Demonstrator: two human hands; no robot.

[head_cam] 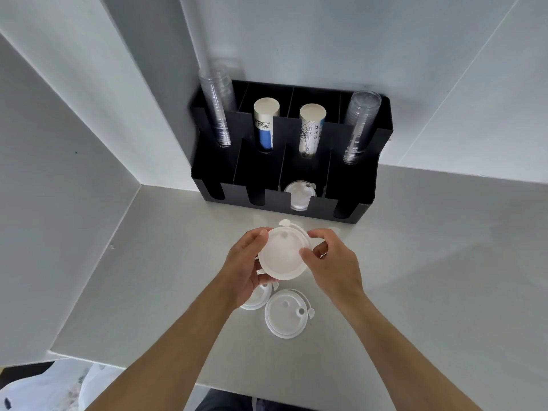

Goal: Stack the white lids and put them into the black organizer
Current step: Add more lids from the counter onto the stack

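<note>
Both hands hold a small stack of white lids point(281, 253) above the grey counter, just in front of the black organizer point(350, 213). My left hand point(244, 266) cups the stack from the left and below. My right hand point(332, 262) pinches its right rim. Another white lid point(287, 314) lies flat on the counter below the hands. A further lid point(256, 299) beside it is partly hidden under my left hand. One or more white lids point(299, 195) sit in the organizer's third front slot.
The organizer's back slots hold two clear cup stacks point(218, 105) point(360, 126) and two paper cup stacks point(264, 126) point(310, 129). White walls close in at the left and behind. The counter's front edge point(124, 366) runs near my arms, with white bags point(44, 387) below.
</note>
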